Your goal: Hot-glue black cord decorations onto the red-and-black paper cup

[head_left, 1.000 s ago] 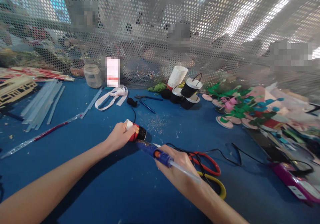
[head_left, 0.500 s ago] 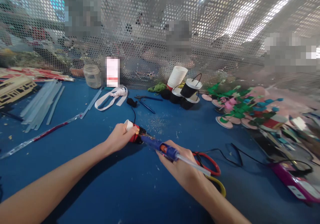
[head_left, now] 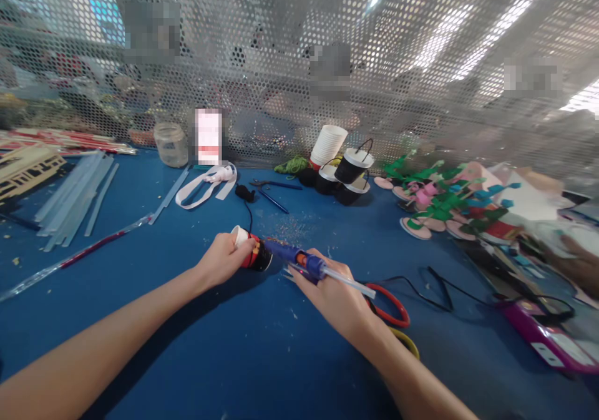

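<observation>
My left hand [head_left: 223, 256] is closed round a paper cup [head_left: 262, 258] that lies tilted on its side, its white end to the left and a black and red band round it. A black cord [head_left: 249, 219] runs from the cup to a small black bundle [head_left: 244, 193] on the table. In my right hand [head_left: 344, 295] is a blue hot glue gun [head_left: 287, 253], with a clear glue stick [head_left: 349, 281] poking out of its back. The gun's nozzle points at the cup's side; whether it touches, I cannot tell.
Red and yellow handled scissors [head_left: 390, 307] lie beneath my right forearm. Stacked white cups [head_left: 329, 145] and black-wrapped cups [head_left: 354, 165] stand at the back. Glue sticks [head_left: 75, 198] lie left, paper flowers [head_left: 435, 205] right, near a purple power strip [head_left: 543, 339]. A perforated metal screen [head_left: 262, 64] rises behind.
The glue gun's nozzle has drawn back slightly to the left and up along the cup, showing more of its black band. My left hand still holds the cup. The view has shifted a little.
</observation>
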Motion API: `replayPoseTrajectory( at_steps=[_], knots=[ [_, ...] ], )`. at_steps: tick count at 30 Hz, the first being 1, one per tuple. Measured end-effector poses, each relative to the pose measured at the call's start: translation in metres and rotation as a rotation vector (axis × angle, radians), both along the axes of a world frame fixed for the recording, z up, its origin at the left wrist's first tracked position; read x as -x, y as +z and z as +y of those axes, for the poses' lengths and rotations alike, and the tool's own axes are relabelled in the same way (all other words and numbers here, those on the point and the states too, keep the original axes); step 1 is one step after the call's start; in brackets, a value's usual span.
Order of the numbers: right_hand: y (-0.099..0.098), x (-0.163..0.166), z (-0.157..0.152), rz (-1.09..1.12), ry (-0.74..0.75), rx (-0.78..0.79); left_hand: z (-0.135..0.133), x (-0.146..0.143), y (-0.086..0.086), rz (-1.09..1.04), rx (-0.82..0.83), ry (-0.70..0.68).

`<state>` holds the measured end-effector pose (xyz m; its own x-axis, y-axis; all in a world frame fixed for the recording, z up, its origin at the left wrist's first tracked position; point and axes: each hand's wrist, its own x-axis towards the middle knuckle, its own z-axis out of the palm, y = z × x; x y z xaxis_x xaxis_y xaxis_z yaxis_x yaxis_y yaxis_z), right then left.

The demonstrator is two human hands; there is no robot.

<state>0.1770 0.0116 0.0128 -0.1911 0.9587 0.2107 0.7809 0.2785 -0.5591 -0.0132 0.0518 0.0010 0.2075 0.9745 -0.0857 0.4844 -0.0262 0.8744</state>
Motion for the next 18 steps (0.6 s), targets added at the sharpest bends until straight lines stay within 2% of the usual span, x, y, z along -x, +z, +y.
replayPoseTrajectory(
  at_steps=[8, 14, 18],
  knots=[
    [0.005, 0.002, 0.005, 0.130, -0.009, 0.044, 0.000, 0.000, 0.000, 0.046, -0.018, 0.003],
    [0.017, -0.011, 0.009, 0.378, -0.161, 0.323, 0.002, 0.001, -0.001, 0.025, -0.020, 0.024],
    [0.020, -0.028, 0.025, 0.474, -0.213, 0.250, 0.002, 0.002, -0.003, 0.024, -0.055, -0.008]
  ],
)
